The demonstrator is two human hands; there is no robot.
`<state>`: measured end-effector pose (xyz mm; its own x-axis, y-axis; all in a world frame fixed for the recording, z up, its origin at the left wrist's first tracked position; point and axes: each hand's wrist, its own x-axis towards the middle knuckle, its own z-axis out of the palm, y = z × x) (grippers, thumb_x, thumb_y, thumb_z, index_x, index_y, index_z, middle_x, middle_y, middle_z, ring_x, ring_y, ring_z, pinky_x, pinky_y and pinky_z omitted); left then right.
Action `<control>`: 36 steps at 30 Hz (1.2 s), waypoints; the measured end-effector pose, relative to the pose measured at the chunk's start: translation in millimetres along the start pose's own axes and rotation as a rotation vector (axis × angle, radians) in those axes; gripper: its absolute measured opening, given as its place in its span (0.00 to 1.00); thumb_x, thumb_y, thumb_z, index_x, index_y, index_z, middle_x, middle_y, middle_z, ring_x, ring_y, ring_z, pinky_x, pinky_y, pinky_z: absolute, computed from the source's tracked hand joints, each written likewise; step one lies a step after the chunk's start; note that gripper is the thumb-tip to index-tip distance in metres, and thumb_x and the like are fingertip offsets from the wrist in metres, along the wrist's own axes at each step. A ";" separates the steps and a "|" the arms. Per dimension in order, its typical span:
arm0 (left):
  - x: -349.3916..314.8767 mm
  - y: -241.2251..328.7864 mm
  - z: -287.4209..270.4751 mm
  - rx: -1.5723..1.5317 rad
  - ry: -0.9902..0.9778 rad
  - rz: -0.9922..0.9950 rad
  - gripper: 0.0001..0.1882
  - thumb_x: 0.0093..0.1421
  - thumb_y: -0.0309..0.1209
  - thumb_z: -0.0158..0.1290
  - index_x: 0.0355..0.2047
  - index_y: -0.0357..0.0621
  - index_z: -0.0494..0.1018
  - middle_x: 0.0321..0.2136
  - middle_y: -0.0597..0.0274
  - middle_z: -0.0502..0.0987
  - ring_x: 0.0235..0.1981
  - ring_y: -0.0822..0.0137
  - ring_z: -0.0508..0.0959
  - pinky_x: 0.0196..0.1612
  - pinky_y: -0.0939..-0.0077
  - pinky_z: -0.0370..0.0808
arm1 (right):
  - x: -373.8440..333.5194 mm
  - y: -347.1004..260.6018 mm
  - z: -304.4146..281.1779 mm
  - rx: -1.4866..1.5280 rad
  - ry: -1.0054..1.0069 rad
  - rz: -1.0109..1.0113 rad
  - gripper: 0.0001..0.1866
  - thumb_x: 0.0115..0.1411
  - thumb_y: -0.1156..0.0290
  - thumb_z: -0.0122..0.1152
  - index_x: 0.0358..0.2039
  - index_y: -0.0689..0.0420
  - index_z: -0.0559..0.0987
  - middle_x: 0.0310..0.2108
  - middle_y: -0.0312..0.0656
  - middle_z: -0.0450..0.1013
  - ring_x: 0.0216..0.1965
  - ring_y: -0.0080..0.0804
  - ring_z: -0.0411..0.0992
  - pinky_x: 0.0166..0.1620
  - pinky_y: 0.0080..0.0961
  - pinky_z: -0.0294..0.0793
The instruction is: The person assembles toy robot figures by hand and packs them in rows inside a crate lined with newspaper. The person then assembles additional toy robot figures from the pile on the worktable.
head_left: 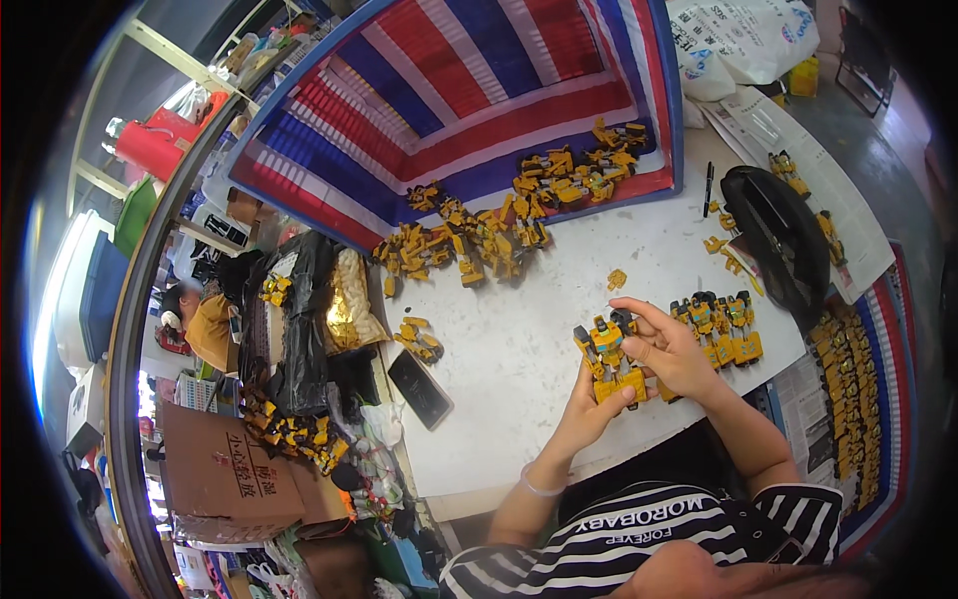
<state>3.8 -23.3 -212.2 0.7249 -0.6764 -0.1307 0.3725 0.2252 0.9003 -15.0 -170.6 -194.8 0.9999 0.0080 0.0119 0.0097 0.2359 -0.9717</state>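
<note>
A yellow toy robot [609, 349] with black and light-blue parts is held upright above the near part of the white table. My left hand [582, 411] is closed around its lower body, the thumb lying across the legs. My right hand [681, 354] pinches its upper right side, by the black part at the shoulder. Just right of my right hand, several similar toy robots [720, 329] stand in a row on the table. Beyond my hands lies a small loose yellow piece [617, 280].
A striped red, white and blue bin [519, 125] lies on its side, yellow toys [489, 235] spilling from it. A dark phone [419, 389] lies left, a black pouch [773, 240] right. Many finished-looking toys [848, 399] fill a lower container. A cardboard box [230, 464] stands left.
</note>
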 end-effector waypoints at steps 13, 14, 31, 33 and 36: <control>-0.7 -23.4 -0.5 0.034 0.022 0.153 0.31 0.51 0.18 0.45 0.52 0.45 0.44 0.39 0.53 0.64 0.30 0.64 0.72 0.31 0.73 0.74 | -13.7 3.0 12.4 0.033 0.177 -0.039 0.22 0.54 0.78 0.47 0.50 0.62 0.58 0.35 0.41 0.67 0.33 0.17 0.65 0.32 0.11 0.66; -1.1 -24.4 0.3 0.020 0.026 0.177 0.31 0.51 0.18 0.45 0.52 0.46 0.43 0.40 0.53 0.63 0.30 0.64 0.72 0.30 0.73 0.73 | -16.6 -0.9 12.9 0.041 0.176 0.003 0.22 0.53 0.79 0.47 0.49 0.63 0.58 0.37 0.42 0.67 0.33 0.18 0.65 0.33 0.11 0.66; 7.9 -16.4 -28.9 0.259 0.050 0.121 0.20 0.55 0.24 0.43 0.48 0.38 0.55 0.40 0.55 0.67 0.39 0.69 0.68 0.45 0.76 0.62 | -64.6 30.6 -153.1 -0.623 0.581 0.114 0.19 0.54 0.71 0.48 0.47 0.60 0.64 0.21 0.32 0.63 0.25 0.20 0.61 0.31 0.16 0.62; 5.6 2.8 -29.6 0.325 0.115 0.196 0.17 0.54 0.25 0.44 0.45 0.37 0.59 0.37 0.55 0.69 0.38 0.68 0.69 0.44 0.77 0.63 | -62.8 23.5 -148.8 -1.036 0.588 0.027 0.18 0.52 0.71 0.50 0.45 0.60 0.66 0.23 0.37 0.65 0.26 0.25 0.64 0.32 0.18 0.63; 7.8 39.5 -29.2 0.490 0.186 0.380 0.14 0.53 0.25 0.46 0.41 0.35 0.63 0.33 0.56 0.71 0.36 0.68 0.71 0.42 0.77 0.65 | -46.0 -44.5 -108.2 -1.233 0.630 -0.263 0.11 0.49 0.73 0.52 0.35 0.60 0.72 0.29 0.45 0.70 0.31 0.36 0.68 0.34 0.24 0.65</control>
<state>41.2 0.8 -189.8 0.8587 -0.4700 0.2043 -0.2054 0.0495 0.9774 -60.3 -286.7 -177.6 0.8011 -0.4102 0.4357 -0.1313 -0.8308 -0.5408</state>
